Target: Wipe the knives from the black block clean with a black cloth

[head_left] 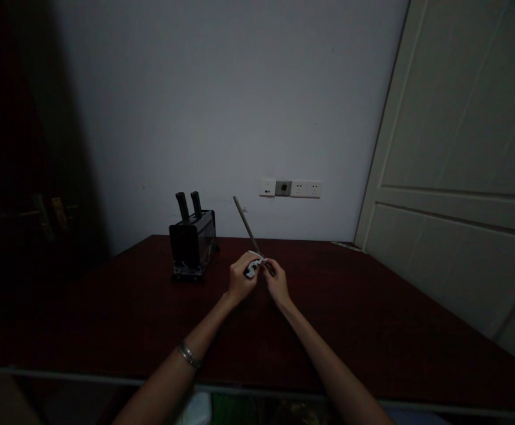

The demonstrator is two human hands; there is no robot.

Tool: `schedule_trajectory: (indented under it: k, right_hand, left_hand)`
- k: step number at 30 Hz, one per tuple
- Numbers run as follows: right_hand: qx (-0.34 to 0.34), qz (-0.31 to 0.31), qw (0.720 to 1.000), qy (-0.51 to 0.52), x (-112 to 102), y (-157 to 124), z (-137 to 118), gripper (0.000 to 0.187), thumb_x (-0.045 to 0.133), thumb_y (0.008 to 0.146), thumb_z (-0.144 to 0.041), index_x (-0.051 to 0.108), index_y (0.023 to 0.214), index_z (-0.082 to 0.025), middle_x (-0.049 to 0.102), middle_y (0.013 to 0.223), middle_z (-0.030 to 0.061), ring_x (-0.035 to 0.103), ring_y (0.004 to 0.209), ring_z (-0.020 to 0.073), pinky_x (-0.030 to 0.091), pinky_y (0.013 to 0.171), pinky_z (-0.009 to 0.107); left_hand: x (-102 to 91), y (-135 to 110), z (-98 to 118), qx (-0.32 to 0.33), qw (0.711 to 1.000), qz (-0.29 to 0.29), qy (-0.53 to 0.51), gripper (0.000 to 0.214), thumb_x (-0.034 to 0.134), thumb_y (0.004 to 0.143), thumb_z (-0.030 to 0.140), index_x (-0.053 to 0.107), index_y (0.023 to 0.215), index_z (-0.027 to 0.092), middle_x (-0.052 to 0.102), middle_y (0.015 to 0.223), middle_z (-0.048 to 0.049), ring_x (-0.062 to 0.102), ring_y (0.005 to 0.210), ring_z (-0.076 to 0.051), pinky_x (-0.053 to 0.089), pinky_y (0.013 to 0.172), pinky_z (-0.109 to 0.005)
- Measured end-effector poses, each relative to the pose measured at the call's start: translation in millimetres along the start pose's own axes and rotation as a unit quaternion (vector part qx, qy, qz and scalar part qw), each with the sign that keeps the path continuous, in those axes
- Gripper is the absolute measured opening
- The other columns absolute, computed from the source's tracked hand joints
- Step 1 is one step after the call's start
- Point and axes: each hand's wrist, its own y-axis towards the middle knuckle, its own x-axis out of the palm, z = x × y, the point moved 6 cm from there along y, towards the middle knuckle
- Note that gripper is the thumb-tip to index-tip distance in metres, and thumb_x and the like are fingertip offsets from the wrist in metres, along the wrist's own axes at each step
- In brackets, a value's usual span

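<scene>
Grey, a thin rod (246, 224) points to eleven o'clock above the table (350, 307); the right hand (277, 282) grips its lower end, the left hand (241, 280) pinches white cloth (252, 270) against it. Toward ten o'clock stands a knife block (187, 247).

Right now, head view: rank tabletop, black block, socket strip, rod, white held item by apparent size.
1. Tabletop
2. Black block
3. Socket strip
Unsure: rod and white item, visible parts too close to rank.
</scene>
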Motion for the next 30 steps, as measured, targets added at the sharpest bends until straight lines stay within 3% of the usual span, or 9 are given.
schedule_trajectory:
  k: [6, 10, 13, 18, 23, 30]
  right_hand:
    - [0.036, 0.019, 0.999, 0.006, -3, 0, 2, 0.024, 0.060, 0.069, -0.033, 0.062, 0.085, -0.015, 0.067, 0.086, 0.0069, 0.060, 0.083, 0.0200, 0.045, 0.080, 0.033]
    - [0.074, 0.035, 0.996, 0.045, -4, -2, 3, 0.032, 0.065, 0.065, -0.036, 0.059, 0.088, -0.016, 0.067, 0.079, 0.0053, 0.061, 0.077, 0.0190, 0.045, 0.077, 0.033]
    - [0.077, 0.041, 0.994, 0.070, -3, -4, 1, 0.038, 0.070, 0.060, -0.034, 0.053, 0.090, -0.018, 0.066, 0.076, 0.0021, 0.062, 0.075, 0.0173, 0.045, 0.074, 0.030]
    - [0.078, -0.009, 0.996, 0.049, 7, -6, 1, 0.029, 0.072, 0.058, -0.033, 0.055, 0.076, -0.018, 0.066, 0.074, 0.0020, 0.061, 0.072, 0.0166, 0.045, 0.068, 0.027]
    - [0.093, -0.046, 0.991, 0.086, 14, -9, -2, 0.029, 0.070, 0.061, -0.038, 0.058, 0.078, -0.018, 0.067, 0.071, 0.0027, 0.060, 0.063, 0.0149, 0.044, 0.060, 0.026]
    - [0.106, -0.040, 0.987, 0.111, 11, -8, -7, 0.030, 0.063, 0.068, -0.046, 0.059, 0.070, -0.016, 0.055, 0.054, -0.0027, 0.046, 0.043, 0.0075, 0.036, 0.041, 0.020]
  left_hand:
    - [-10.9, 3, -4, -0.026, 0.998, 0.051, 0.005, 0.007, 0.054, 0.079, 0.017, 0.059, 0.083, 0.016, 0.061, 0.079, -0.0051, 0.058, 0.074, -0.015, 0.046, 0.069, -0.025]
    - [-26.6, 4, -27, -0.130, 0.980, 0.151, 0.030, 0.012, 0.055, 0.080, 0.026, 0.060, 0.083, 0.015, 0.062, 0.077, -0.0040, 0.058, 0.070, -0.013, 0.045, 0.066, -0.022]
    - [-31.1, 3, -40, -0.191, 0.963, 0.186, 0.027, 0.019, 0.055, 0.081, 0.031, 0.061, 0.084, 0.014, 0.062, 0.077, -0.0036, 0.058, 0.070, -0.013, 0.045, 0.066, -0.021]
    - [-28.4, 1, -45, -0.206, 0.962, 0.178, 0.029, 0.021, 0.056, 0.080, 0.033, 0.062, 0.084, 0.014, 0.064, 0.078, -0.0041, 0.059, 0.071, -0.014, 0.045, 0.067, -0.022]
    - [-26.1, 2, -44, -0.169, 0.972, 0.163, 0.011, 0.017, 0.056, 0.079, 0.027, 0.063, 0.088, 0.014, 0.064, 0.085, -0.0058, 0.060, 0.078, -0.015, 0.046, 0.073, -0.025]
    - [-12.7, 3, -33, -0.112, 0.990, 0.085, -0.031, 0.016, 0.055, 0.079, 0.018, 0.064, 0.092, 0.016, 0.065, 0.088, -0.0063, 0.061, 0.081, -0.016, 0.048, 0.073, -0.026]
